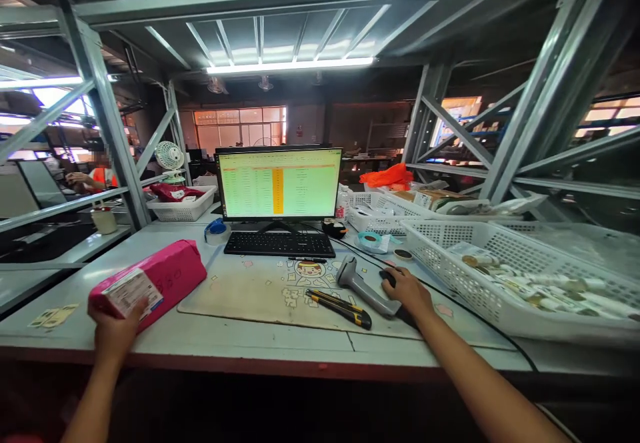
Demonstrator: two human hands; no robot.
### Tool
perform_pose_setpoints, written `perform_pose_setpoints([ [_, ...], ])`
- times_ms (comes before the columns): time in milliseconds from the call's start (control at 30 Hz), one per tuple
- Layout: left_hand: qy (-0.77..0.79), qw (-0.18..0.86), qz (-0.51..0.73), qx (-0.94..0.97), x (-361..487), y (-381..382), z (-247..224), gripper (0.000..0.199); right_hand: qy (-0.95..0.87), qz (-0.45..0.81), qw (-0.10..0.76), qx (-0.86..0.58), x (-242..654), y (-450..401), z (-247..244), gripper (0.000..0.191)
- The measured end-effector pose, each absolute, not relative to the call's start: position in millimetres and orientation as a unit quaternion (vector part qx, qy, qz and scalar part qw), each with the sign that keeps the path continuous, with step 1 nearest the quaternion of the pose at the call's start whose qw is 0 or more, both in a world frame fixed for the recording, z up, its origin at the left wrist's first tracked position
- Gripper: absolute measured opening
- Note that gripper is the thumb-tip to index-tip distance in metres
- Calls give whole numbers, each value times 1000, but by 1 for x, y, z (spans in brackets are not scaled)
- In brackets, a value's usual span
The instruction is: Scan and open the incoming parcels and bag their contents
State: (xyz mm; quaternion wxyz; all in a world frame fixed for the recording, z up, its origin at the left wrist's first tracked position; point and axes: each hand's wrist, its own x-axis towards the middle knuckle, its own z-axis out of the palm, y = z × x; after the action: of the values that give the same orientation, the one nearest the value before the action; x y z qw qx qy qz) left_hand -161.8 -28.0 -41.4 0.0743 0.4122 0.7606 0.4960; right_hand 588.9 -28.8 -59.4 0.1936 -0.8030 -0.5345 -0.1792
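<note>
My left hand (116, 329) grips the near left end of a pink wrapped package (175, 271), its thumb on the white label (131, 291). My right hand (407, 291) is closed over a black computer mouse (387, 277) on the desk mat (230, 296). Just left of that hand lies a grey barcode scanner (367, 289). A yellow and black utility knife (340, 308) rests on the mat. Behind the mat stand a black keyboard (280, 244) and a lit monitor (280, 186) showing a table with an orange column.
White baskets hold small rolled items (545, 286) at the right; another basket (185, 208) stands at the back left. Tape rolls (370, 239) lie behind the scanner. A cable runs along the right. Metal posts (113, 123) flank the desk (225, 343). A person (103, 175) is at the far left.
</note>
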Motion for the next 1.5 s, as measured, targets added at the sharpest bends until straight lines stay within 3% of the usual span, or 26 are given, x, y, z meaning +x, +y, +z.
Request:
perform_pose_setpoints([
  [167, 784, 138, 460, 393, -155, -27, -33, 95, -542, -180, 194, -798, 597, -27, -61, 42],
  [733, 786, 117, 458, 398, -164, -26, -43, 108, -551, -190, 200, -788, 595, -28, -61, 42],
  [1500, 780, 112, 466, 403, -156, -30, -36, 96, -538, -187, 198, -798, 597, -26, -62, 39],
])
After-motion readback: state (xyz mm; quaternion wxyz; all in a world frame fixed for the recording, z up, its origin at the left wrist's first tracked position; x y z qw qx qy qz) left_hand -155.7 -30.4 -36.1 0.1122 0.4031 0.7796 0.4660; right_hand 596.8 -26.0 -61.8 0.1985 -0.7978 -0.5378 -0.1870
